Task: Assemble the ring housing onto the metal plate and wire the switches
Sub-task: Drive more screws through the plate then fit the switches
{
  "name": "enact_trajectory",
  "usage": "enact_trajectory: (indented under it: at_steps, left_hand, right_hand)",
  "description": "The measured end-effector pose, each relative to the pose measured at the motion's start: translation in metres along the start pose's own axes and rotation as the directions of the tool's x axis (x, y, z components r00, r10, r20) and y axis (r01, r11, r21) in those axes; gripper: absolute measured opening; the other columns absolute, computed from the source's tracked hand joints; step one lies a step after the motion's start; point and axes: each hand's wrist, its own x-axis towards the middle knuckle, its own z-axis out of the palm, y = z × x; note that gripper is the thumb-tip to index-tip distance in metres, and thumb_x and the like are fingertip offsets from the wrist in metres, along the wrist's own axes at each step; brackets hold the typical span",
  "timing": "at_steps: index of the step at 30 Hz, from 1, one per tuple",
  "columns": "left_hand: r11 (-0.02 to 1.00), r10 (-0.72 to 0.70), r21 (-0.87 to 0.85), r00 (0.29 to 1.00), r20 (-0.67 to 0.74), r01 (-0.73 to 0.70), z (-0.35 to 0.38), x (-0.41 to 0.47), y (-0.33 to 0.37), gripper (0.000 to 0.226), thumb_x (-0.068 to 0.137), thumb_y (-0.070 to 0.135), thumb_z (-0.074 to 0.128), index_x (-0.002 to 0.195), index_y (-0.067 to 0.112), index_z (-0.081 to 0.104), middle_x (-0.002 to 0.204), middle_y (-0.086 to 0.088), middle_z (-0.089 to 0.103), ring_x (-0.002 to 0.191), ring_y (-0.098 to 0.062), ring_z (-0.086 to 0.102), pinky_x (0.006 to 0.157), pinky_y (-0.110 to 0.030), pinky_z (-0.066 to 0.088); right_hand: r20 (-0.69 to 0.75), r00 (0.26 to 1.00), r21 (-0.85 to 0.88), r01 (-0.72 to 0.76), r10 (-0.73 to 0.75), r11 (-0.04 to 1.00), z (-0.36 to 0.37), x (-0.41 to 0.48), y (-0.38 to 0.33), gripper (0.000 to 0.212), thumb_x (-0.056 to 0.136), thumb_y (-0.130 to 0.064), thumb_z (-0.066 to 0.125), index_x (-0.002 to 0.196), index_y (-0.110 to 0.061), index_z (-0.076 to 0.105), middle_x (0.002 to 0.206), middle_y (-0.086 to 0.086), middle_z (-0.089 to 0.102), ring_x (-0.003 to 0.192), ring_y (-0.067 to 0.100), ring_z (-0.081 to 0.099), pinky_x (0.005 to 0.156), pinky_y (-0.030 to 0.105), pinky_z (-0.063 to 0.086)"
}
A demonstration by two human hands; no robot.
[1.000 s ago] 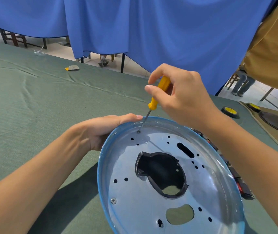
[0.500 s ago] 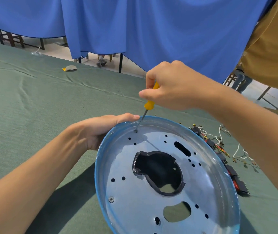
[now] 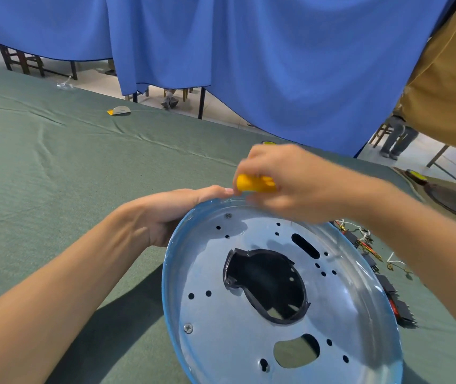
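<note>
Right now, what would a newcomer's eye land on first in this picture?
A round shiny metal plate with a blue rim fills the lower middle, a black ring housing showing through its large central hole. At its far edge the right hand grips a yellow screwdriver handle, blurred, while the left hand holds the rim. A bright blue curtain spans the background.

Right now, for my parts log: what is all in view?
metal plate: one, silver, blue rim, on the cloth
ring housing: one, black, behind the plate's central opening
screws: two, silver, in the plate's left side
screwdriver: one, yellow handle, in the right hand
switches: several, black and red, right of the plate
cloth: one, green, under everything
curtain: one, blue, at the back
left hand: one, grips the plate's far rim
right hand: one, holds the screwdriver
</note>
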Motion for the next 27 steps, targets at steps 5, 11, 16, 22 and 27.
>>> enact_trajectory:
  at_steps: [5, 11, 16, 22, 27]
  left_hand:
    - [1.000, 0.024, 0.002, 0.998, 0.053, -0.024, 0.002, 0.001, 0.001, 0.035, 0.094, 0.044, 0.053, 0.076, 0.026, 0.078, 0.076, 0.001, 0.073, 0.061, -0.011, 0.067, 0.054, -0.019, 0.052]
    - [1.000, 0.003, 0.003, 1.000, 0.015, -0.003, 0.001, 0.001, 0.000, 0.036, 0.092, 0.050, 0.057, 0.086, 0.021, 0.077, 0.083, -0.005, 0.072, 0.065, -0.015, 0.067, 0.056, -0.023, 0.053]
    - [1.000, 0.003, -0.012, 1.000, -0.018, -0.003, 0.000, 0.001, -0.001, 0.036, 0.089, 0.050, 0.061, 0.092, 0.017, 0.076, 0.088, -0.008, 0.072, 0.068, -0.018, 0.068, 0.057, -0.024, 0.053]
    - [1.000, 0.018, 0.002, 0.999, -0.032, -0.018, 0.000, 0.001, -0.001, 0.040, 0.086, 0.051, 0.062, 0.095, 0.014, 0.075, 0.090, -0.010, 0.073, 0.072, -0.020, 0.069, 0.060, -0.026, 0.054]
    - [1.000, 0.031, 0.001, 0.998, -0.053, -0.031, 0.001, 0.001, -0.001, 0.034, 0.084, 0.051, 0.064, 0.084, 0.020, 0.076, 0.082, -0.005, 0.072, 0.067, -0.018, 0.067, 0.058, -0.023, 0.053]
  right_hand:
    - [-0.070, 0.997, -0.020, 0.033, -0.035, 0.999, 0.039, 0.004, 0.006, 0.012, 0.089, -0.020, 0.066, 0.097, -0.024, 0.073, 0.087, -0.004, 0.056, 0.075, 0.016, 0.047, 0.070, 0.041, 0.049]
    - [-0.094, 0.992, -0.129, 0.074, -0.086, 0.989, 0.048, 0.009, 0.013, 0.018, 0.089, -0.018, 0.065, 0.101, -0.028, 0.073, 0.090, -0.008, 0.059, 0.075, 0.014, 0.045, 0.062, 0.036, 0.045]
    - [-0.118, 0.985, -0.158, 0.110, -0.129, 0.981, 0.050, 0.005, 0.013, 0.010, 0.090, -0.016, 0.065, 0.095, -0.020, 0.072, 0.089, -0.002, 0.061, 0.068, 0.021, 0.049, 0.056, 0.032, 0.040]
    - [-0.167, 0.985, -0.171, 0.004, -0.033, 0.985, 0.061, 0.001, 0.002, 0.019, 0.090, -0.011, 0.050, 0.100, -0.017, 0.066, 0.099, -0.001, 0.059, 0.080, 0.033, 0.055, 0.061, 0.042, 0.048]
    - [-0.253, 0.949, -0.110, -0.219, 0.186, 0.969, 0.077, -0.001, -0.016, 0.012, 0.082, -0.011, 0.051, 0.091, -0.012, 0.058, 0.090, 0.000, 0.050, 0.083, 0.036, 0.054, 0.061, 0.036, 0.039]
